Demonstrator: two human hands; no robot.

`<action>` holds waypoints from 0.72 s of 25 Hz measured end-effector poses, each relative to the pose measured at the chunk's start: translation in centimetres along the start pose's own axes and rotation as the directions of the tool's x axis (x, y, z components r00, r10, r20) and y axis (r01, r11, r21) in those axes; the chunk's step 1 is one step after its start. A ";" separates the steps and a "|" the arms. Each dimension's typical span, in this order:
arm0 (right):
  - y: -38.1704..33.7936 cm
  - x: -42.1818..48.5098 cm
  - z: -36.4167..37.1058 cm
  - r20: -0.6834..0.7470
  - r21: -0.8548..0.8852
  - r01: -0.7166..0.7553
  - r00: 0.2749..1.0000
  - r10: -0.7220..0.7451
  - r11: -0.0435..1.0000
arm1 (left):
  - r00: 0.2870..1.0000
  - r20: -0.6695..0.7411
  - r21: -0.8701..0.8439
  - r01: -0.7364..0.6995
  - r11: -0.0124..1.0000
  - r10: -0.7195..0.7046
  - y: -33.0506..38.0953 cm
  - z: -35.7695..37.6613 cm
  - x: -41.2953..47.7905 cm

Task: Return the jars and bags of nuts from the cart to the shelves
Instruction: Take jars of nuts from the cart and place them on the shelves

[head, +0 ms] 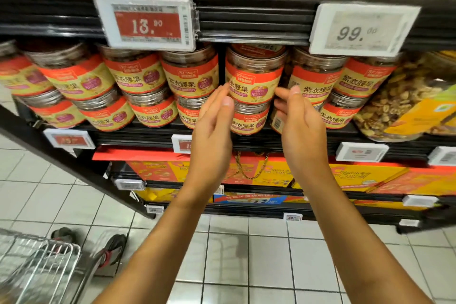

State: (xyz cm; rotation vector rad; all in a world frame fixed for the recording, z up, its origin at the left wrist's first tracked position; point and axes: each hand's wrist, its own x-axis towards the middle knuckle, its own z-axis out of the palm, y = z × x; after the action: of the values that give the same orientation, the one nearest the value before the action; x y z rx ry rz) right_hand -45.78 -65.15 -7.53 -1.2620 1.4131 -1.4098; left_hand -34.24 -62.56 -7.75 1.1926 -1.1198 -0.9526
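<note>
At the near left, a silver wire shopping cart [37, 266] stands on the white tiled floor [246, 254]. Farther in, the black metal shelf [246, 138] carries clear plastic jars with red-and-cream labels, stacked two high. Above them hangs a red price tag [148, 22] reading 13.90. The left hand [212, 126] is raised with its fingers straight and together, the tips at the left edge of one top-row jar [254, 74]; whether they touch it I cannot tell. That jar sits upright on the shelf, on top of another. The right hand [301, 121] is just beside the jar's right side, fingers loosely spread and holding nothing. At the far right are a grey price tag [362, 29] reading 99.00 and a large clear jar of mixed nuts [407, 101].
</note>
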 end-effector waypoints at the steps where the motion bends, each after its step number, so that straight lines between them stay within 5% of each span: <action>1: -0.5 -0.4 -0.6 0.001 -0.031 -0.006 1.000 0.006 1.000 | 0.998 -0.047 -0.020 0.049 0.999 -0.050 0.8 -0.4 -0.4; 6: -3.4 -6.2 -3.5 0.203 -0.111 -0.010 0.979 0.032 0.994 | 0.939 -0.243 -0.167 0.208 0.964 -0.245 5.5 -4.6 -6.2; 12: -7.5 -17.4 -1.8 0.606 -0.114 -0.044 0.788 0.105 0.993 | 0.838 -0.397 -0.240 0.298 0.924 -0.373 11.3 -12.8 -21.3; 14: -8.6 -21.0 0.5 0.709 -0.062 -0.068 0.699 0.092 0.996 | 0.739 -0.535 -0.291 0.294 0.910 -0.409 12.1 -15.5 -26.1; 18: -9.5 -29.4 6.2 0.911 -0.040 -0.223 0.393 0.127 0.974 | 0.461 -0.759 -0.400 0.225 0.888 -0.459 12.8 -20.9 -35.2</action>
State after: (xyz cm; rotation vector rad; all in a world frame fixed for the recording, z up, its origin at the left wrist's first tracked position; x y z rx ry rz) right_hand -32.02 -37.28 -2.46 -1.4181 0.6315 -0.3961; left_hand -21.22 -22.33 -0.46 1.4531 0.0596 -0.6180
